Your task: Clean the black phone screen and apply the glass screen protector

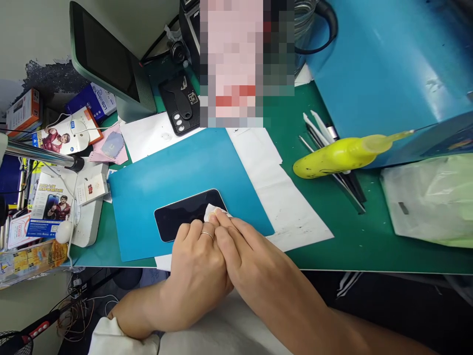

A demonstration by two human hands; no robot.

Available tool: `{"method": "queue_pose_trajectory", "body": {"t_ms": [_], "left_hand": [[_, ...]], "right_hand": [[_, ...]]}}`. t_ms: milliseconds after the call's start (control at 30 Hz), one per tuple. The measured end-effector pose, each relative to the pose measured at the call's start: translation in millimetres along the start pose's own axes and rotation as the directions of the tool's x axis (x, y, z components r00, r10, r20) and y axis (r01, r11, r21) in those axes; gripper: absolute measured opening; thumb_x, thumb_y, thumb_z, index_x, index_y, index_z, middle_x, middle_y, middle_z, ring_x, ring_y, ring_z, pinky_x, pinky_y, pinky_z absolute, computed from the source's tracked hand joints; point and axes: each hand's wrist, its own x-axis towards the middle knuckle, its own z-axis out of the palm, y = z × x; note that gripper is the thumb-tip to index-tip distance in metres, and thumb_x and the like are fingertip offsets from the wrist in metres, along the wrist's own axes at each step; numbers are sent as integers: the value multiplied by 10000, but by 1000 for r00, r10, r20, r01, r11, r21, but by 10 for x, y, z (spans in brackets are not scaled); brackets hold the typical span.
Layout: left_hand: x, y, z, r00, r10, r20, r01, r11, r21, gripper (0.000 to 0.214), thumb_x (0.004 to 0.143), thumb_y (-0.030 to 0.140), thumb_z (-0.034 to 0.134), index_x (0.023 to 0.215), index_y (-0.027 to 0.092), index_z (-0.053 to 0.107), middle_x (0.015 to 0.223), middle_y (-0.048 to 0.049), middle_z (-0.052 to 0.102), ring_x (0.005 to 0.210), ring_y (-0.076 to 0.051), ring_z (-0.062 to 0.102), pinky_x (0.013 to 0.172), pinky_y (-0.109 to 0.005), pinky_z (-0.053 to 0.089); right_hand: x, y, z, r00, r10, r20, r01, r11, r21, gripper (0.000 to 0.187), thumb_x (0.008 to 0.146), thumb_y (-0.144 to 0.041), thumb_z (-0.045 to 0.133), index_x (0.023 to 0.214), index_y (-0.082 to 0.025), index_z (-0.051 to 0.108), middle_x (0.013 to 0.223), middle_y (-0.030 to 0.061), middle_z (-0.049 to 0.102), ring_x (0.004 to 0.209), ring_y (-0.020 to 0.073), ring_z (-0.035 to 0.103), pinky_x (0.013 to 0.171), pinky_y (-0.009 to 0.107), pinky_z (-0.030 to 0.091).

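A smartphone (181, 217) with a dark screen lies face up on the blue mat (177, 162), slightly tilted to the mat's edge. Over the phone's right end, my right hand (251, 251) pinches a small folded white wipe (209, 211) against the glass. My left hand (199, 266), with a ring on one finger, is closed at the phone's lower edge and pressed against my right hand. Its fingertips are curled under, so what they grip is hidden.
White paper sheets (291, 207) lie under the mat. A yellow squeeze bottle (336, 155) rests by several thin tools (314, 128) at right, near a plastic bag (424, 202). Behind stand a tablet-like display (107, 54) and a black phone-shaped panel (179, 101). Boxes (51, 197) crowd the left.
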Motion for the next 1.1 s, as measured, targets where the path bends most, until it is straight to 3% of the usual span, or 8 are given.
{"method": "queue_pose_trajectory", "body": {"t_ms": [300,600,933,1100], "left_hand": [[-31,5,-12,999,-6,47,6,1000,12,204,859,72,510,760,141,674,666,-56,595,623,-196,471,594,-356,327],[-296,-128,-17,998,-29,54,33,997,-64,168,836,64,542,748,144,661,640,-38,576,596,-189,458,578,-351,310],[-556,-306,-69,996,-71,51,75,994,-78,186,833,23,521,767,145,646,610,-25,545,592,-184,441,576,-347,294],[-557,-301,-68,995,-76,64,80,995,-54,198,833,22,523,743,164,628,625,-31,551,604,-184,440,587,-345,294]], "right_hand": [[-11,-56,-40,998,35,47,-32,998,-60,350,954,53,475,1245,20,667,1271,216,730,1120,259,747,958,344,641],[6,-307,10,1000,12,8,-12,998,-62,334,930,85,499,1242,74,616,1224,271,732,1055,287,768,890,357,662],[82,-583,48,996,-28,86,37,994,-98,326,962,21,491,1262,48,619,1226,270,735,1074,265,758,927,326,631],[93,-581,49,998,-9,56,13,998,-67,302,965,12,516,1238,20,644,1240,250,736,1067,244,755,920,319,625]]}}
